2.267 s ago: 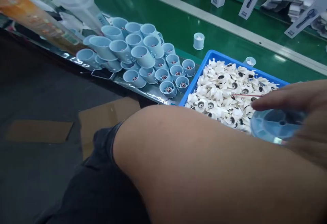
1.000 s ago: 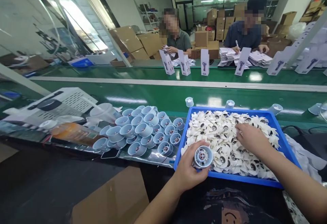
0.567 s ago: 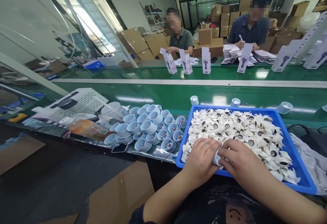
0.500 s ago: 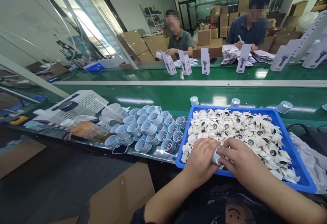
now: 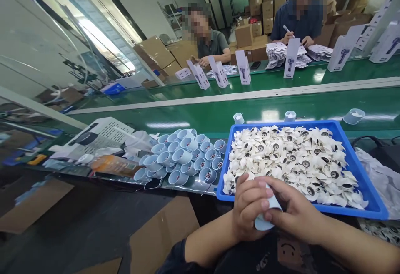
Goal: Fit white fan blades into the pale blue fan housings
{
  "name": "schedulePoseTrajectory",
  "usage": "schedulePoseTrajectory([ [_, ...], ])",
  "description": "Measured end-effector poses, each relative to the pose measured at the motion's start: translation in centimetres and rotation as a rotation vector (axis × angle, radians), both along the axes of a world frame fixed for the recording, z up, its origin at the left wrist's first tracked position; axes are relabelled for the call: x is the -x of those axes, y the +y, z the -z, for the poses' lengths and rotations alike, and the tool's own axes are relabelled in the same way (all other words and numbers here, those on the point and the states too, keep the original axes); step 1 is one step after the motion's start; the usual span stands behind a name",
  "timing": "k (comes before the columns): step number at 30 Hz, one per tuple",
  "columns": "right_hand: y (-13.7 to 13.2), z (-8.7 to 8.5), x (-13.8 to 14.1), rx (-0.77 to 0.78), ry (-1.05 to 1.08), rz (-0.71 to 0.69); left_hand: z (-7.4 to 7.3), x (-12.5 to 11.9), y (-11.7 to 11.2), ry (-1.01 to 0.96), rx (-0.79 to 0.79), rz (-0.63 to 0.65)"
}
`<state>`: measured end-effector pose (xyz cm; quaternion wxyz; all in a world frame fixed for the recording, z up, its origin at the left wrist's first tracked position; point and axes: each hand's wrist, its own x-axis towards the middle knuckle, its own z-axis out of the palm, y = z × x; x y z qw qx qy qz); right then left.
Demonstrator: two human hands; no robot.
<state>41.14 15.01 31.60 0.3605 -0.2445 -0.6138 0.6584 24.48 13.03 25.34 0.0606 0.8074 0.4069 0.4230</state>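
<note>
My left hand (image 5: 248, 211) and my right hand (image 5: 290, 211) are both wrapped around one pale blue cup-shaped housing (image 5: 268, 215), held just in front of the near rim of a blue tray (image 5: 371, 201). The tray is heaped with several white fan blades (image 5: 293, 159) with dark hubs. Most of the housing is hidden by my fingers. Left of the tray lies a cluster of several more pale blue housings (image 5: 183, 159), some showing a small motor inside.
A green conveyor belt (image 5: 200, 115) runs behind the tray, with single housings (image 5: 238, 118) on it. White product boxes (image 5: 243, 67) stand on a far belt, where two people sit. A drink bottle (image 5: 114, 165) and printed box (image 5: 93, 136) lie left. Cardboard (image 5: 162, 236) lies below.
My left hand brought a housing from the left to the tray. My right hand picked among the blades, then joined the left on the housing; both have drawn back towards me.
</note>
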Motion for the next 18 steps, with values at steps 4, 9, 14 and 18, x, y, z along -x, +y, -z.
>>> schedulePoseTrajectory([
  [4,0.9,1.2,-1.3,0.063,-0.135,0.143,-4.6,0.9,3.6,0.078,-0.200,-0.069],
  [9,0.8,1.2,-4.4,0.021,-0.123,0.314,-8.1,5.9,16.2,0.115,0.214,-0.542],
  [14,-0.5,2.5,-6.4,0.008,-0.196,0.321,-7.2,8.6,24.9,0.267,0.660,-0.756],
  [18,-0.9,4.1,-10.0,-0.147,-0.354,0.371,-7.1,9.8,25.6,0.374,0.722,-0.827],
])
